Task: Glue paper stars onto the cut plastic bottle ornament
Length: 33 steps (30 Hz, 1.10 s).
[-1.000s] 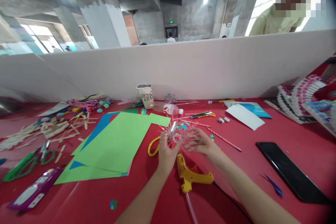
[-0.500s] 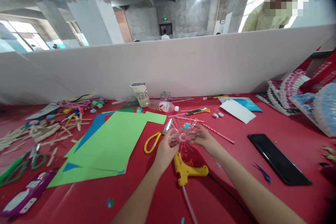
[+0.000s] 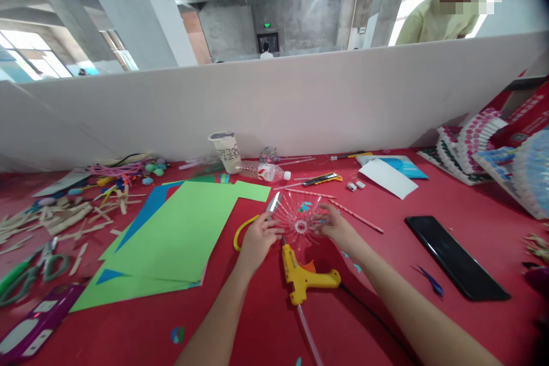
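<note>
A clear plastic bottle top [image 3: 301, 227], cut into many strips that fan out from its neck, is between my hands with its neck ring facing me. My left hand [image 3: 261, 238] is open at its left side, fingers loosely spread, over part of the yellow-handled scissors [image 3: 238, 235]. On the other side, my right hand [image 3: 338, 227] has its fingers apart and lightly curled at the strips' right edge; they look to be touching. Just below lies a yellow glue gun [image 3: 300, 280] with a clear glue stick [image 3: 309, 334] in its back end. Small blue-green scraps [image 3: 305, 206] show among the strips.
Green sheets [image 3: 171, 234] lie on the left, with craft sticks [image 3: 64, 214] and a purple device [image 3: 40, 317] beyond. A cup [image 3: 227, 154], plastic bottle [image 3: 263, 171] and box cutter [image 3: 322, 180] are behind. A black phone [image 3: 457, 257] and small blue tool [image 3: 430, 282] lie right.
My left hand has let go of the plastic strips and moved left and slightly down. The strips have spread outward. My right hand stays at their edge, its fingers looser.
</note>
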### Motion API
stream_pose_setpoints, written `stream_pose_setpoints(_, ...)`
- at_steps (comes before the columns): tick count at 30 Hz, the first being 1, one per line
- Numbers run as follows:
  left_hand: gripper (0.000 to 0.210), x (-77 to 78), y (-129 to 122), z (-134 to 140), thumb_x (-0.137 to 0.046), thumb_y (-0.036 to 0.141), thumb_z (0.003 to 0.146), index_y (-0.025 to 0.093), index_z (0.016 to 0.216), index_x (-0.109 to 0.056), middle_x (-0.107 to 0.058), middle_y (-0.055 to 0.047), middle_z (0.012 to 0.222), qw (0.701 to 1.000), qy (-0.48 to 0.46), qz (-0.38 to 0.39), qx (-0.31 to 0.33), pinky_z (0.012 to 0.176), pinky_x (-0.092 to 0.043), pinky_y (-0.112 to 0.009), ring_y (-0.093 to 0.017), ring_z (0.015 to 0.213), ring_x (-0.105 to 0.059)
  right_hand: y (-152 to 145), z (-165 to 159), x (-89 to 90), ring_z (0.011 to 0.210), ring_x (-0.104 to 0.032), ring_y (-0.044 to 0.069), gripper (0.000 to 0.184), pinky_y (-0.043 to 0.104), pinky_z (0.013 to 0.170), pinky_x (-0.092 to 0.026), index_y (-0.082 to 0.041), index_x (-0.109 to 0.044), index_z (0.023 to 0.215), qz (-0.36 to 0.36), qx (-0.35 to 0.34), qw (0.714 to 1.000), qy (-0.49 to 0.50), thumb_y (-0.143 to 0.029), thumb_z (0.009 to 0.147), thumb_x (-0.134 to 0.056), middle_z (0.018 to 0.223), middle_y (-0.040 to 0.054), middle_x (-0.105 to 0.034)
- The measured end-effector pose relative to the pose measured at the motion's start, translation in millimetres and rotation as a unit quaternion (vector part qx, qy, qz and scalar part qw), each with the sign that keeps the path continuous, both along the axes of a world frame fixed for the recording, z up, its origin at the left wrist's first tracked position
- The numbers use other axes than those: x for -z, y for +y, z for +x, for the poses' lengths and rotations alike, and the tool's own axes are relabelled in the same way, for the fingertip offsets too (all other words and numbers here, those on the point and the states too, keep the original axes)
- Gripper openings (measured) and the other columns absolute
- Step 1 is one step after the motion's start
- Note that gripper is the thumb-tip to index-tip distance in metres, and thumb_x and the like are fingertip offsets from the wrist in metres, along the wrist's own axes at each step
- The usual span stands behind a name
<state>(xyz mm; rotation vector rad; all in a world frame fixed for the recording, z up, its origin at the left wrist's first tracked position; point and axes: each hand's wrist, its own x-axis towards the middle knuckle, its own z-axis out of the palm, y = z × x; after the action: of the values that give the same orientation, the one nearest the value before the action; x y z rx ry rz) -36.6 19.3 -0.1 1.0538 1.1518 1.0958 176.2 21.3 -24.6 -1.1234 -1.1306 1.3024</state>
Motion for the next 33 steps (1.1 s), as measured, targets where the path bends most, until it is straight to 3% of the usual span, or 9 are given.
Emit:
stream_pose_setpoints(5, 0.041, -9.3, -4, 2, -0.056, 0.017, 0.067, 0.013, 0.107, -0.051, -0.068, -0.011, 0.094, 0.998, 0.055, 0.036, 0.003, 0.070, -0.055, -0.035, -0.021, 0.076, -0.070, -3, 10, 0.7, 0.060, -0.060, 0.014, 0.058, 0.029, 0.059, -0.047, -0.024, -0.041, 0.111, 0.025, 0.054, 0.988, -0.144, -0.009, 0.055, -0.043, 0.091, 0.0025, -0.062)
stream_pose_setpoints(10, 0.025, -11.0, -3, -1, -0.057, 0.023, 0.071, 0.016, 0.095, -0.055, -0.066, -0.003, 0.079, 0.985, 0.137, 0.096, -0.050, 0.057, -0.048, -0.025, -0.015, 0.061, -0.063, -12, 25, -32.9, 0.071, -0.052, 0.015, 0.048, 0.032, 0.069, -0.041, -0.020, -0.047, 0.112, 0.102, 0.135, 0.942, -0.289, -0.011, 0.064, -0.047, 0.104, 0.0072, -0.056)
stream_pose_setpoints(12, 0.014, -11.5, -3, -4, -0.057, 0.030, 0.075, 0.018, 0.084, -0.056, -0.060, 0.001, 0.067, 0.972, 0.180, 0.126, -0.079, 0.052, -0.041, -0.021, -0.011, 0.054, -0.055, -23, 28, -51.2, 0.072, -0.052, 0.016, 0.030, 0.030, 0.068, -0.039, -0.020, -0.054, 0.098, 0.117, 0.113, 0.932, -0.324, -0.015, 0.068, -0.048, 0.090, 0.0038, -0.059)
stream_pose_setpoints(14, 0.020, -12.5, -4, -6, -0.054, 0.037, 0.080, 0.019, 0.071, -0.055, -0.053, 0.004, 0.057, 0.958, 0.224, 0.154, -0.094, 0.050, -0.036, -0.021, -0.010, 0.050, -0.048, -42, 27, -65.6, 0.065, -0.053, 0.015, 0.013, 0.026, 0.062, -0.038, -0.021, -0.059, 0.079, 0.122, 0.008, 0.926, -0.358, -0.017, 0.070, -0.051, 0.073, -0.0004, -0.060)
stream_pose_setpoints(17, 0.032, -14.0, -7, -6, -0.047, 0.042, 0.085, 0.019, 0.064, -0.054, -0.049, 0.004, 0.054, 0.936, 0.281, 0.186, -0.098, 0.052, -0.034, -0.021, -0.011, 0.051, -0.045, -74, 16, -73.7, 0.066, -0.058, 0.016, 0.020, 0.026, 0.057, -0.035, -0.021, -0.061, 0.089, 0.116, -0.221, 0.795, -0.553, -0.018, 0.070, -0.055, 0.083, 0.0022, -0.065)
stream_pose_setpoints(19, 0.034, -14.1, -8, -4, -0.045, 0.042, 0.087, 0.019, 0.064, -0.054, -0.050, 0.003, 0.055, 0.923, 0.314, 0.201, -0.094, 0.055, -0.035, -0.022, -0.012, 0.054, -0.047, -90, 4, -71.5, 0.073, -0.060, 0.019, 0.027, 0.027, 0.058, -0.035, -0.019, -0.060, 0.095, 0.129, -0.249, 0.719, -0.636, -0.012, 0.070, -0.054, 0.092, 0.0066, -0.064)
stream_pose_setpoints(22, 0.031, -12.4, -7, -5, -0.043, 0.040, 0.088, 0.020, 0.067, -0.054, -0.051, 0.003, 0.057, 0.901, 0.366, 0.218, -0.084, 0.056, -0.036, -0.022, -0.012, 0.055, -0.048, -94, -11, -63.4, 0.079, -0.062, 0.022, 0.028, 0.029, 0.060, -0.036, -0.016, -0.059, 0.097, 0.137, -0.238, 0.667, -0.693, -0.004, 0.076, -0.044, 0.092, 0.0095, -0.063)
stream_pose_setpoints(27, 0.006, -3.5, 6, -16, -0.053, 0.021, 0.079, 0.019, 0.077, -0.058, -0.058, -0.002, 0.079, 0.851, 0.464, 0.239, -0.056, 0.073, -0.042, -0.026, -0.016, 0.074, -0.054, -84, -14, -54.6, 0.084, -0.061, 0.022, 0.023, 0.029, 0.062, -0.037, -0.019, -0.059, 0.095, 0.191, -0.218, 0.679, -0.675, -0.008, 0.081, -0.045, 0.093, 0.0072, -0.063)
stream_pose_setpoints(33, 0.022, 15.9, 15, -27, -0.054, 0.003, 0.065, 0.017, 0.080, -0.063, -0.054, -0.007, 0.087, 0.798, 0.556, 0.233, -0.018, 0.086, -0.042, -0.035, -0.022, 0.086, -0.054, -78, 17, -61.9, 0.077, -0.063, 0.020, 0.012, 0.027, 0.058, -0.034, -0.020, -0.060, 0.091, 0.162, -0.179, 0.731, -0.638, -0.021, 0.080, -0.054, 0.091, 0.0056, -0.066)
